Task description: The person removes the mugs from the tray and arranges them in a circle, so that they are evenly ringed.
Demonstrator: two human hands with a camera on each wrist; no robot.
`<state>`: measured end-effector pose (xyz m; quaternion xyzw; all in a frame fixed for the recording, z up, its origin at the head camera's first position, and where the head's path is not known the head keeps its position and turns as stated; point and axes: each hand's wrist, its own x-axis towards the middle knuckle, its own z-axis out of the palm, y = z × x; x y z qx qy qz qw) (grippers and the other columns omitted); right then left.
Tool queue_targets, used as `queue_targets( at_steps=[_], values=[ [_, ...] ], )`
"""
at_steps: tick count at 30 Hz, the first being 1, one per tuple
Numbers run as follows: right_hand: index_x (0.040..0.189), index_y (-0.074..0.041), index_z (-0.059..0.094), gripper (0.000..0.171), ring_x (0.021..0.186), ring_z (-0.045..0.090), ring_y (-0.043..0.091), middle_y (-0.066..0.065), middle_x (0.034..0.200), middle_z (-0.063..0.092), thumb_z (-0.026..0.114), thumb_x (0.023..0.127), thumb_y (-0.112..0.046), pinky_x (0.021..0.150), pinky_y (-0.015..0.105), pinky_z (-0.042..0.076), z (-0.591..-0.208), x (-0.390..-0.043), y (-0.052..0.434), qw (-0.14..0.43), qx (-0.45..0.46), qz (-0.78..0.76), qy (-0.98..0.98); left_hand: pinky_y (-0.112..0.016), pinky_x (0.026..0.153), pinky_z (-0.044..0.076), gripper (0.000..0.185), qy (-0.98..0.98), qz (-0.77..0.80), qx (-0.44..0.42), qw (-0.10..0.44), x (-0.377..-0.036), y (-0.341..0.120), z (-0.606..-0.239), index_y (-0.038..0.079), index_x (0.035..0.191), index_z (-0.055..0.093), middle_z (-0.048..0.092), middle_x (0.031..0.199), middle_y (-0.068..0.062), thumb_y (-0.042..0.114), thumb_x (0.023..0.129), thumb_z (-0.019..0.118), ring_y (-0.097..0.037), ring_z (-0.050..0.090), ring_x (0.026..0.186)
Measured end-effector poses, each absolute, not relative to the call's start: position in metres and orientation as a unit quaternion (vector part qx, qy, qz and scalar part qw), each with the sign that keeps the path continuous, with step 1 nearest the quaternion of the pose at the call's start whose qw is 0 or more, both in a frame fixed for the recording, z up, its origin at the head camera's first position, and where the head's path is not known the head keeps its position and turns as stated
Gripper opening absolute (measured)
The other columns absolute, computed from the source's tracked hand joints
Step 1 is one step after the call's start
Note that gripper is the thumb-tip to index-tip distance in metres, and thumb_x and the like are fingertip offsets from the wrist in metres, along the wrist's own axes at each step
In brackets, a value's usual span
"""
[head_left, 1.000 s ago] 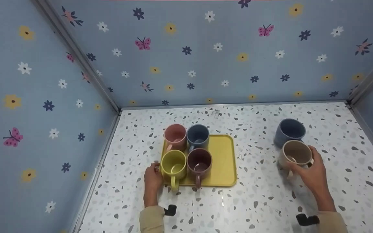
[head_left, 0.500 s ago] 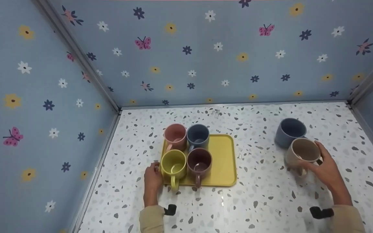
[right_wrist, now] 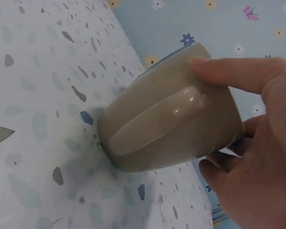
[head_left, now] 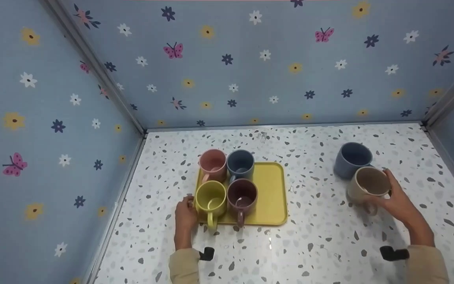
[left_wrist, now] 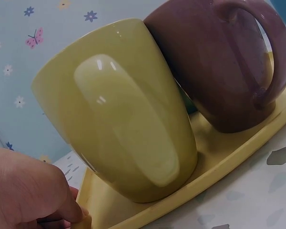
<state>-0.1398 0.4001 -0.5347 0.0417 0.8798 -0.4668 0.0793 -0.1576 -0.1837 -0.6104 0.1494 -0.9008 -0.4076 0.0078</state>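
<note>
right hand (head_left: pixel 394 200) grips beige mug (head_left: pixel 369 185), now tilted off the table beside blue mug (head_left: pixel 351 159) | left hand (head_left: pixel 185 216) still pinches yellow tray (head_left: pixel 272 193) edge | lift under way

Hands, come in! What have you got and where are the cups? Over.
Right hand grips beige mug, tilted beside blue mug. Left hand holds yellow tray edge. Four mugs on tray, right side bare.

Both arms wear beige sleeves (head_left: pixel 183 266), each with a small black wrist strap (head_left: pixel 392 253); the hands are bare.
</note>
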Motion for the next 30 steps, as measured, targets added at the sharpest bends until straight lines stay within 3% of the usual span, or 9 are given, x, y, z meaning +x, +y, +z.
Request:
queue_targets(
  at_steps=[6, 12, 16, 19, 25, 30],
  values=[
    [0.151, -0.007, -0.016, 0.113, 0.140, -0.008, 0.052, 0.027, 0.156, -0.015, 0.070, 0.084, -0.035, 0.106, 0.071, 0.002, -0.521, -0.139, 0.382, 0.001, 0.026, -0.411, 0.911, -0.045, 0.082, 0.043, 0.040, -0.898, -0.410, 0.158, -0.007, -0.159, -0.185, -0.609, 0.000, 0.123, 0.058, 0.057, 0.096, -0.018, -0.003, 0.085, 0.046, -0.030, 0.053, 0.090],
    [0.153, -0.003, 0.003, 0.102, 0.143, 0.002, 0.048, 0.024, 0.158, -0.001, 0.073, 0.082, -0.024, 0.109, 0.068, 0.007, -0.516, -0.145, 0.353, -0.100, -0.004, -0.398, 0.912, -0.045, 0.083, 0.043, 0.040, -0.895, -0.413, 0.167, -0.019, -0.159, -0.185, -0.610, 0.000, 0.125, 0.057, 0.057, 0.097, -0.019, -0.002, 0.087, 0.045, -0.030, 0.053, 0.090],
    [0.153, -0.005, 0.014, 0.096, 0.142, 0.012, 0.048, 0.026, 0.156, 0.010, 0.075, 0.080, -0.019, 0.109, 0.067, 0.012, -0.515, -0.148, 0.328, -0.139, -0.022, -0.421, 0.896, -0.045, 0.084, 0.044, 0.040, -0.894, -0.415, 0.168, -0.023, -0.159, -0.185, -0.611, -0.001, 0.126, 0.056, 0.058, 0.099, -0.020, -0.002, 0.088, 0.046, -0.031, 0.054, 0.092],
    [0.152, -0.007, 0.019, 0.092, 0.141, 0.018, 0.046, 0.026, 0.154, 0.017, 0.076, 0.079, -0.015, 0.110, 0.064, 0.016, -0.515, -0.149, 0.307, -0.154, -0.040, -0.434, 0.887, -0.045, 0.085, 0.044, 0.040, -0.893, -0.416, 0.169, -0.021, -0.159, -0.184, -0.610, -0.001, 0.126, 0.056, 0.059, 0.100, -0.020, -0.002, 0.087, 0.046, -0.031, 0.055, 0.094],
    [0.147, -0.001, 0.031, 0.086, 0.137, 0.030, 0.040, 0.024, 0.149, 0.031, 0.078, 0.075, -0.011, 0.111, 0.056, 0.024, -0.524, -0.153, 0.263, -0.196, -0.073, -0.437, 0.875, -0.047, 0.086, 0.043, 0.040, -0.894, -0.416, 0.164, -0.019, -0.159, -0.184, -0.609, 0.000, 0.126, 0.056, 0.058, 0.099, -0.019, -0.003, 0.087, 0.045, -0.031, 0.054, 0.094],
    [0.147, -0.002, 0.032, 0.083, 0.136, 0.034, 0.033, 0.020, 0.149, 0.034, 0.076, 0.078, -0.014, 0.108, 0.052, 0.031, -0.530, -0.154, 0.228, -0.181, -0.109, -0.444, 0.871, -0.047, 0.084, 0.044, 0.038, -0.900, -0.408, 0.156, -0.007, -0.158, -0.184, -0.610, -0.001, 0.122, 0.058, 0.058, 0.097, -0.020, -0.005, 0.086, 0.046, -0.032, 0.054, 0.091]
  ],
)
